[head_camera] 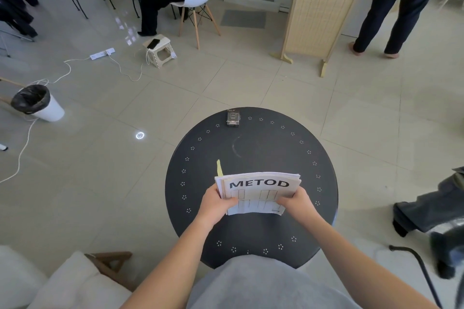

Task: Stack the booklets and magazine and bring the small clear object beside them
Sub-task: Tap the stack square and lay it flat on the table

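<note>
Booklets between both hands

Stack on table, near side, between both hands: left hand at its left edge, right hand at its right edge. Small object well beyond fingertips, at table's far rim.

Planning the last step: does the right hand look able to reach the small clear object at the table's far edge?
Probably yes, once freed. The right hand now grips the booklets together with the left hand. The bare table between it and the clear object holds nothing in the way.
</note>
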The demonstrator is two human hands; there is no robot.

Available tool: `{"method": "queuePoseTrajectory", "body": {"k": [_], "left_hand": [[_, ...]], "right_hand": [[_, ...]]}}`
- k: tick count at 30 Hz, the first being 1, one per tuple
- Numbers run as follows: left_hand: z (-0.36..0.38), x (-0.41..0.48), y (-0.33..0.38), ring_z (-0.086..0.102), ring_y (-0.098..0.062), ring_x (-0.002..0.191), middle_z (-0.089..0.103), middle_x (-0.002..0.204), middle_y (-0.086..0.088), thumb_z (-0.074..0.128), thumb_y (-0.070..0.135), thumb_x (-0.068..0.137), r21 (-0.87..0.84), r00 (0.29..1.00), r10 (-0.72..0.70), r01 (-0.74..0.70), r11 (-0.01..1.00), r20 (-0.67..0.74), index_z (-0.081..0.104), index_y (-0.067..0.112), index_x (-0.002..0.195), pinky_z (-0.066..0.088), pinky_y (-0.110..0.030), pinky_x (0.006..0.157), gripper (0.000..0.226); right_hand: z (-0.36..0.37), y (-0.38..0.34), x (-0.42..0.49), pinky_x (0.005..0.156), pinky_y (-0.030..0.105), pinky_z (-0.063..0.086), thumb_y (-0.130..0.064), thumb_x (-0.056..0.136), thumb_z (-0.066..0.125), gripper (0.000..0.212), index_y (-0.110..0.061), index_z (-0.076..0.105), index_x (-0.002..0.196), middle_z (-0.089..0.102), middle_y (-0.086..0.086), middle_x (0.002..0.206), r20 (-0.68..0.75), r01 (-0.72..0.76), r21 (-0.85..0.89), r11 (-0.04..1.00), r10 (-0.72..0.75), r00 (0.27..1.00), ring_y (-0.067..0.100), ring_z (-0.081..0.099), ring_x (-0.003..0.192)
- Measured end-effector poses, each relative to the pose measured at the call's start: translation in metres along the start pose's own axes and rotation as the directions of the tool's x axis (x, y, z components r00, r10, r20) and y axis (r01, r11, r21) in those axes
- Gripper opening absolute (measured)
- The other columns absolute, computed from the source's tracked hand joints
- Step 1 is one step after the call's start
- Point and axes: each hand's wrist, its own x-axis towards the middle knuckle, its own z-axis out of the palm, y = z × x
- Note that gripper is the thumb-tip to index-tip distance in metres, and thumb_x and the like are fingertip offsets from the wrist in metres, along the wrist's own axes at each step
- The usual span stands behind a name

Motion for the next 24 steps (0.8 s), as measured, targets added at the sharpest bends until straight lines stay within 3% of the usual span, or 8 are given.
{"method": "queuePoseTrajectory", "body": {"k": [2, 7, 12, 16, 20, 24], "left_hand": [[0.001, -0.001, 0.000, 0.071, -0.006, 0.106, 0.078, 0.114, 0.011, 0.080, -0.002, 0.087, -0.014, 1.000, 0.001, -0.001, 1.000, 0.017, 0.072, 0.029, 0.115, 0.056, -0.018, 0.079, 0.043], [0.002, 0.001, -0.007, 0.075, -0.010, 0.108, 0.082, 0.112, 0.007, 0.078, -0.007, 0.080, -0.070, 1.000, -0.013, 0.014, 0.997, 0.016, 0.074, 0.023, 0.119, 0.060, -0.025, 0.085, 0.049], [0.004, 0.003, -0.010, 0.078, -0.008, 0.105, 0.084, 0.106, 0.010, 0.079, 0.000, 0.079, -0.079, 1.000, -0.013, 0.015, 0.997, 0.025, 0.079, 0.022, 0.114, 0.061, -0.029, 0.094, 0.041], [0.007, 0.001, -0.011, 0.078, -0.005, 0.103, 0.084, 0.106, 0.010, 0.079, 0.001, 0.079, -0.091, 1.000, -0.008, 0.008, 0.996, 0.007, 0.078, 0.022, 0.115, 0.060, -0.023, 0.088, 0.042], [0.006, 0.002, -0.013, 0.078, -0.006, 0.103, 0.084, 0.106, 0.009, 0.080, 0.003, 0.078, -0.081, 1.000, -0.011, 0.012, 0.997, 0.015, 0.078, 0.020, 0.114, 0.058, -0.019, 0.084, 0.040], [0.005, 0.000, -0.015, 0.077, -0.009, 0.104, 0.083, 0.106, 0.007, 0.082, 0.005, 0.077, -0.070, 1.000, -0.003, 0.003, 0.998, 0.003, 0.077, 0.021, 0.111, 0.060, -0.022, 0.085, 0.037]], "right_hand": [[-0.001, -0.002, -0.001, 0.081, 0.031, 0.058, 0.014, 0.087, 0.057, 0.040, -0.006, 0.071, 0.119, 0.081, 0.010, 0.115, -0.001, -0.013, 0.014, 1.000, 0.013, 1.000, 0.035, 0.073, 0.116], [0.005, 0.005, -0.003, 0.094, 0.044, 0.060, 0.013, 0.084, 0.056, 0.043, -0.014, 0.073, 0.113, 0.081, 0.008, 0.115, 0.010, -0.025, 0.054, 0.998, 0.024, 1.000, 0.034, 0.073, 0.116], [0.013, 0.012, -0.007, 0.090, 0.036, 0.059, 0.001, 0.071, 0.056, 0.056, -0.020, 0.075, 0.119, 0.082, 0.005, 0.113, -0.011, 0.037, 0.074, 0.997, -0.036, 0.999, 0.030, 0.073, 0.114], [0.023, 0.015, -0.009, 0.094, 0.038, 0.058, 0.017, 0.079, 0.055, 0.057, -0.017, 0.074, 0.120, 0.080, 0.007, 0.117, -0.035, 0.080, 0.069, 0.994, -0.077, 0.996, 0.029, 0.073, 0.115], [0.023, 0.016, -0.005, 0.096, 0.043, 0.059, 0.010, 0.076, 0.056, 0.055, -0.022, 0.077, 0.115, 0.081, 0.006, 0.115, -0.071, 0.065, 0.095, 0.993, -0.058, 0.996, 0.028, 0.073, 0.115], [0.025, 0.019, 0.000, 0.101, 0.053, 0.059, 0.010, 0.080, 0.060, 0.044, -0.024, 0.080, 0.098, 0.083, 0.008, 0.110, -0.073, 0.005, 0.084, 0.996, 0.001, 0.997, 0.028, 0.075, 0.111]]}}
